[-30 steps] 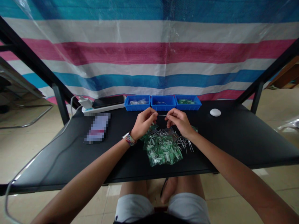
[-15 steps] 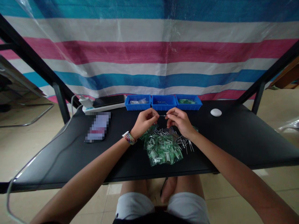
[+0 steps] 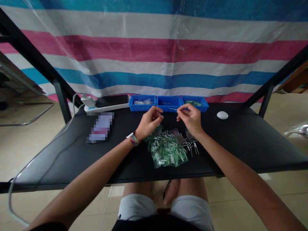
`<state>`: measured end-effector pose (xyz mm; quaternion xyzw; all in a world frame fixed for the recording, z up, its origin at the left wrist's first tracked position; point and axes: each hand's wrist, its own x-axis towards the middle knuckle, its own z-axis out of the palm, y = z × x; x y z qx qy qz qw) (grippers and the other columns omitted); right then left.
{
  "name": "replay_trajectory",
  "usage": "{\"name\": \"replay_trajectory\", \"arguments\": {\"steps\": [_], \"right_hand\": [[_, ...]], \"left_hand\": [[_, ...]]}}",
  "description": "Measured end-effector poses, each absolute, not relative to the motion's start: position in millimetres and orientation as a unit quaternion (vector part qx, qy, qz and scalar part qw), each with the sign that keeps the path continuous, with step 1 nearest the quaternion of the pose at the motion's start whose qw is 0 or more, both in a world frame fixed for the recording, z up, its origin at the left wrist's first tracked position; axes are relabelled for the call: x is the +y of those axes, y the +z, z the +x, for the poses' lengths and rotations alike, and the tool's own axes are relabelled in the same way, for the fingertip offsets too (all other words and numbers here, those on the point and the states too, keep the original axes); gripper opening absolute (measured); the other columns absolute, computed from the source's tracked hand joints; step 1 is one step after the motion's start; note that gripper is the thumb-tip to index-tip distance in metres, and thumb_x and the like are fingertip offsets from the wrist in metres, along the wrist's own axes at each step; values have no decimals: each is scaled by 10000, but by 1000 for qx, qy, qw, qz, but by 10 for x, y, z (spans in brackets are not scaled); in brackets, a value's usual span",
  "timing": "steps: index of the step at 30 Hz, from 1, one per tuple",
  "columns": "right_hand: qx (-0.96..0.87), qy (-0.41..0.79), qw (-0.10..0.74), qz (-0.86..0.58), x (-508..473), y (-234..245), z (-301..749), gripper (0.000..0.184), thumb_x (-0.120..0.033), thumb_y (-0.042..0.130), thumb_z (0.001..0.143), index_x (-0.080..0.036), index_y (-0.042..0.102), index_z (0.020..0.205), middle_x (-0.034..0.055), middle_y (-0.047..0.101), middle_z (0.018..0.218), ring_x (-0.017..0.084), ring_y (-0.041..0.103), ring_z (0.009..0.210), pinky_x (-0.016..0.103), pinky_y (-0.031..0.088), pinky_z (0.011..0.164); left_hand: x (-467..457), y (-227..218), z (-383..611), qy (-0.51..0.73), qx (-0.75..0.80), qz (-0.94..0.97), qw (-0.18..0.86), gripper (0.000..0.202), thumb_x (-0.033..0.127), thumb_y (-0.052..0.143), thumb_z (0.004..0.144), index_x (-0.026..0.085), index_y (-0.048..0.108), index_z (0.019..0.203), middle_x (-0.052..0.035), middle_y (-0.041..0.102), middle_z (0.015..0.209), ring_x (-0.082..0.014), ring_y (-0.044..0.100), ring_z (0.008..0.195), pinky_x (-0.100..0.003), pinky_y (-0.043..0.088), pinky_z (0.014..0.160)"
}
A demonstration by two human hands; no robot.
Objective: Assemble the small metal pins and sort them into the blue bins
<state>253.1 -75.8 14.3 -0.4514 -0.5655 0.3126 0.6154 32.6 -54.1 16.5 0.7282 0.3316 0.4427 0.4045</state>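
Observation:
My right hand (image 3: 191, 119) pinches a thin metal pin (image 3: 172, 108) between thumb and fingertips, its free end pointing left in front of the middle blue bin (image 3: 169, 107). My left hand (image 3: 151, 122) is open, thumb and fingers apart, with nothing visible in it. Below both hands lies a heap of small clear bags with green tint (image 3: 168, 154), with pale pieces inside. Loose silver metal pins (image 3: 191, 147) are scattered beside the bags, partly under my right wrist. A few thin pins also lie inside the middle bin.
The left blue bin (image 3: 142, 108) holds clear bags; the right blue bin (image 3: 201, 107) holds green ones. A white power strip (image 3: 108, 109) bears a dark phone (image 3: 112, 100). Another phone (image 3: 100, 127) lies nearer. A white mouse (image 3: 222, 115) rests at right on the black table (image 3: 240, 141).
My hands have come apart: the left has let go of the pin's end and its fingers have opened. The right has risen toward the middle bin, still pinching the pin.

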Motion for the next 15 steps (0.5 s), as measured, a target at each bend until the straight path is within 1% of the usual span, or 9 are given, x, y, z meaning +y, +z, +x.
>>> {"name": "replay_trajectory", "arguments": {"steps": [2,4,6,7,11,13,15], "right_hand": [[-572,218,637,-468,-608,155,2624,216,-439,744,905,-249,642,907,8,654,770,181,678,630,337,595,618],[-573,148,639,-491,-418,158,2728,187,-427,710,935,-250,650,935,30,678,864,181,683,653,331,576,637],[-583,94,622,-514,-229,152,2817,148,-385,682,951,-239,666,949,55,701,962,176,678,661,323,550,644],[-592,69,608,-524,-149,148,2849,130,-355,663,954,-227,680,944,66,714,987,173,663,649,324,534,648],[-651,8,525,-548,-11,148,2867,90,-216,652,878,-189,738,873,81,748,933,179,582,624,333,484,676],[-656,-1,522,-545,-62,164,2823,117,-187,637,862,-181,752,875,83,751,931,167,534,601,330,462,671],[-670,32,523,-526,-169,186,2763,121,-205,638,873,-181,756,878,77,748,940,144,485,563,318,432,631]], "left_hand": [[-534,174,297,411,337,772,349,164,292,643,912,185,665,1033,-29,689,871,-166,654,771,-271,483,674],[-528,183,265,365,334,826,271,101,228,628,875,190,705,928,-47,707,911,-187,656,823,-297,493,737],[-514,184,233,321,325,865,207,111,187,632,839,203,740,859,-54,720,932,-208,652,863,-325,497,801],[-503,182,219,302,320,878,191,124,182,640,831,212,759,848,-55,728,939,-218,652,883,-338,496,832],[-450,181,180,253,278,905,197,146,214,680,847,239,821,876,-45,749,942,-222,651,909,-370,474,914],[-438,188,171,244,257,913,202,137,244,701,860,245,834,891,-43,744,934,-217,641,907,-376,459,928],[-440,195,168,235,243,918,209,121,268,718,865,248,836,886,-47,734,934,-220,630,919,-375,452,926]]}}
